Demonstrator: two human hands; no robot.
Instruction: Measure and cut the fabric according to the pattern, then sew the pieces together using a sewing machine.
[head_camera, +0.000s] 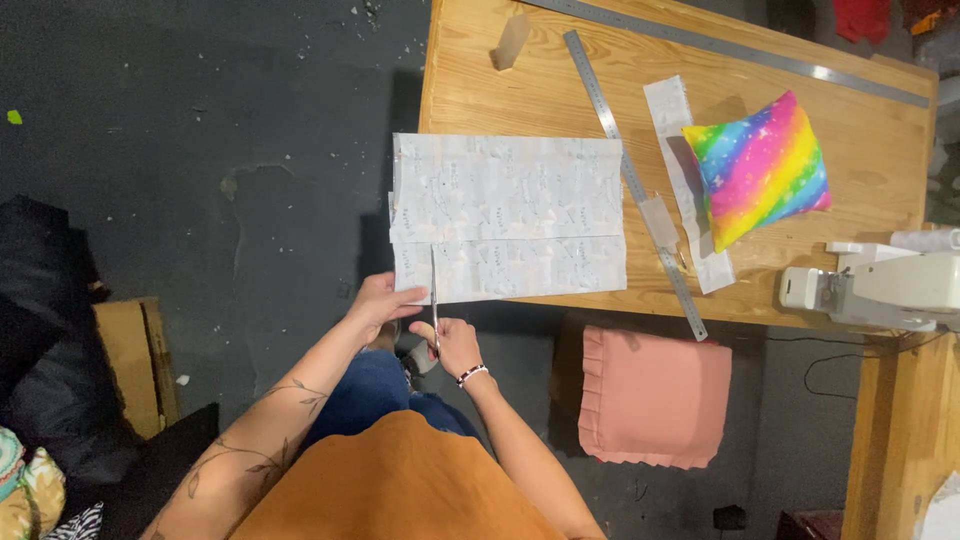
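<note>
At the near edge of the wooden surface (480, 95), your pale printed fabric (508, 216) lies flat: a light grey-white rectangle with a faint pattern, layered, with a horizontal seam or edge across it, its left end overhanging. Your right hand (452, 345) is closed on scissors (435, 305), blades pointing up into the lower fabric edge. Your left hand (382, 302) pinches that edge beside the blades. A steel ruler (630, 180) lies just right of the fabric, a rainbow cushion (760, 165) farther right.

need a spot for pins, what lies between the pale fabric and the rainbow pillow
In the head view, a steel ruler and a white strip lie between the pale fabric and rainbow pillow.
</note>
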